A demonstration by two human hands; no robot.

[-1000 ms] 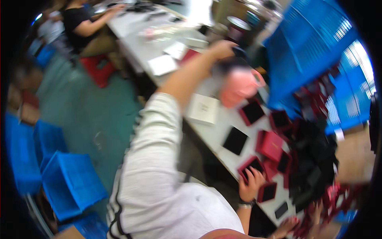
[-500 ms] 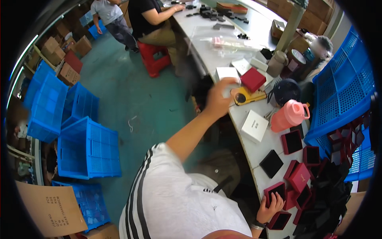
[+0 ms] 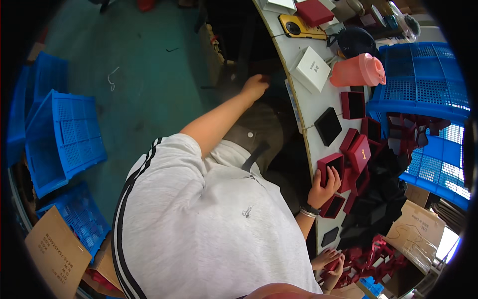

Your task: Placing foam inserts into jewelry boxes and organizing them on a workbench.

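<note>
My left hand (image 3: 255,87) is off the table, above my lap at the table's near edge. Its fingers look loosely bent but are smeared and shadowed, so I cannot make out whether they hold anything. On the table, my right hand (image 3: 324,187) grips a dark red jewelry box (image 3: 328,162) with a black inside, its fingers over the box's opening. Beside it lie a red lid with a gold mark (image 3: 358,153), an open red box (image 3: 332,206) and a black square pad (image 3: 328,126).
Farther along stand a white box (image 3: 309,70), a pink bottle (image 3: 356,71) and a yellow phone (image 3: 298,27). Black pieces (image 3: 381,184) heap at the right, beside blue crates (image 3: 423,74). Another person's hands (image 3: 328,264) work at the lower right. More blue crates (image 3: 74,134) stand on the left.
My left hand has drawn back from beside the phone and white boxes to above my lap. The view has tilted and swung, bringing another person's hands in. My right hand stays on the red box.
</note>
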